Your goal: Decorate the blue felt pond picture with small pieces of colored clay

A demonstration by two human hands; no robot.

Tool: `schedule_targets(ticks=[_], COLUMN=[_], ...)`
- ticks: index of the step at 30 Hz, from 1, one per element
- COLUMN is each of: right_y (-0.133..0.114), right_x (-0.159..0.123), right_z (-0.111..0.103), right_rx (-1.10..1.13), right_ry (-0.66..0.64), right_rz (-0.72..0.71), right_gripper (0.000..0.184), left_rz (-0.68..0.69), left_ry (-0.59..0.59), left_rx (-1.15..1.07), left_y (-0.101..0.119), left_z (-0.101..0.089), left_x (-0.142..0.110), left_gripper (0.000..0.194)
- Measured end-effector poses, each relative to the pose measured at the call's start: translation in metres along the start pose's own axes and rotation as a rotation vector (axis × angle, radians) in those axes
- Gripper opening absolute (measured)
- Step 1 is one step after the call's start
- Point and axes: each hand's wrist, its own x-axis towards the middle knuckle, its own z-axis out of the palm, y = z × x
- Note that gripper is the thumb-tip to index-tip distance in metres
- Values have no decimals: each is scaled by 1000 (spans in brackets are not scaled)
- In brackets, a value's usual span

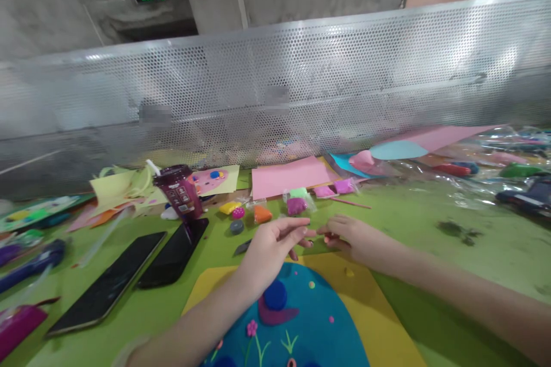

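Clock read from the centre of the blue disc [322, 301], which lies on a yellow sheet [379, 321] on the desk [413, 221]; lower edge cropped.
Done: pink flower [252, 328] toward 9, grass tuft [289, 345] toward 6, blue round [274, 293] with purple crescent [282, 316] toward 11.
Left: 1 to 4 o'clock mostly bare, few dots; remaining work otherwise uncertain.
Left hand [279, 239] at 12, right hand [346, 235] at 1: fingers bent, fingertips near each other; cannot tell whether either pinches anything.
Purple packet [297, 205] beyond, 12.

Rounded blue panel [322, 311] with pink flower [252, 328] and purple crescent [279, 316], flat on a yellow sheet [373, 305]
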Motion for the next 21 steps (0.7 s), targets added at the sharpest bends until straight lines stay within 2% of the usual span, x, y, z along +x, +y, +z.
schedule_targets(ticks=[6,9,12,14,18,19,21], right_y=[4,2,-9,-21,-41,-43,-43], right_x=[-3,-4,-3,-3,-3,-3,-3], right_z=[6,3,-5,-10,-15,-16,-17], right_rx=[-31,-12,42,84,147,154,160], right_ry=[48,117,252,320,338,339,354], right_rz=[-90,-116,-144,-171,-234,-239,-226], right_gripper=[11,12,23,28,22,22,22], left_rz=[-5,-5,4,33,82,76,75], left_ry=[-74,-107,-121,-175,-329,-325,-233], left_rx=[-28,-50,-33,-15,-25,4,146], left_y=[1,3,4,5,7,7,7], left_z=[3,4,5,8,14,15,13], left_x=[-2,-4,-6,-7,-11,-13,-14], left_gripper=[38,43,45,44,48,49,48])
